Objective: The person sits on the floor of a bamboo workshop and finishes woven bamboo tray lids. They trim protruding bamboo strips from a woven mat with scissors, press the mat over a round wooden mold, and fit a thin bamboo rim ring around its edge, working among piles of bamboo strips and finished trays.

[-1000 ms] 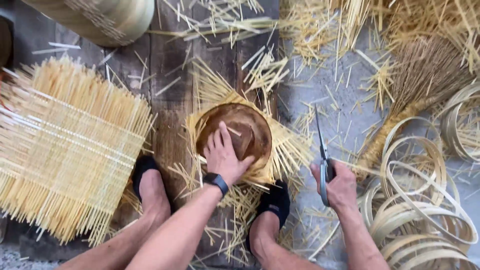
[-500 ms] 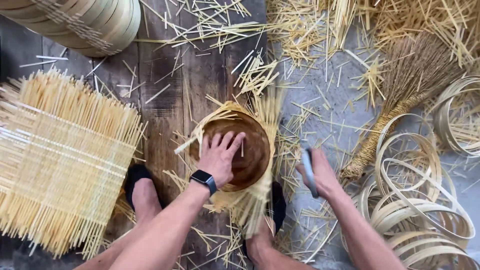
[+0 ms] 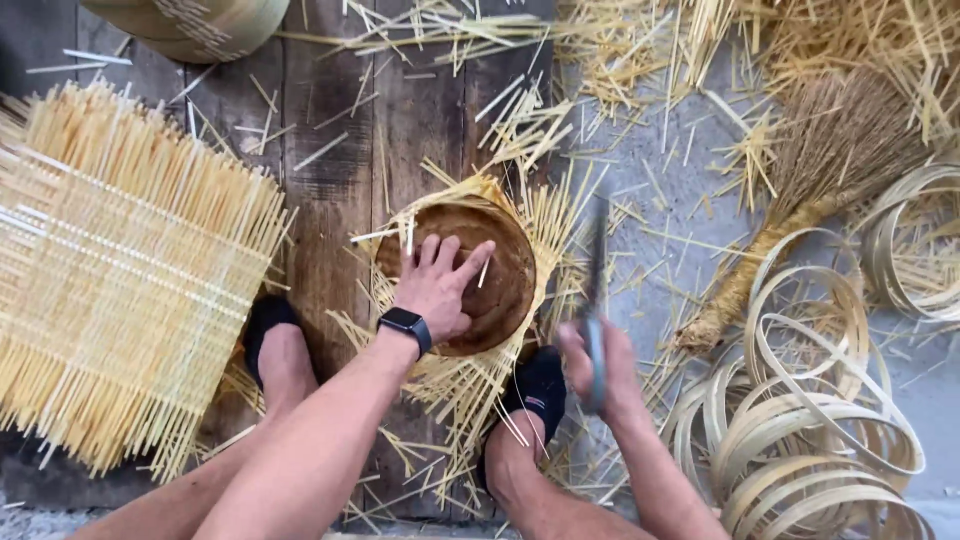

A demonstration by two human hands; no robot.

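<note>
A round brown mould [image 3: 490, 275] sits on the plank floor [image 3: 330, 170], pressed down onto a small woven mat [image 3: 470, 380] whose loose strip ends fan out on every side. The left hand [image 3: 437, 288] lies flat on top of the mould, fingers spread, gripping nothing, only pinning it; a dark watch [image 3: 405, 324] shows at the wrist. Half a second ago this hand lay more to the mould's left edge; now it rests nearer the middle, so the mould looks more firmly held.

The right hand [image 3: 598, 372] is closed around a long knife [image 3: 594, 300], blade pointing up and away, all of it blurred with motion. A second ago the knife stood well out to the right on the grey concrete; now it is just beside the mould's right rim, over the jutting strip ends. I judge the blade is being brought in to the mat's fringe.

Both feet brace the work: the left foot [image 3: 275, 345] beside the mat's left, the right foot [image 3: 530, 410] just below the mould, touching the strips.

Further out, a big woven panel [image 3: 120, 270] lies at the left, a basket [image 3: 190, 25] at the top edge, a broom [image 3: 800, 210] at the right, and coiled bamboo hoops [image 3: 810, 430] lower right. Offcuts litter everything.
</note>
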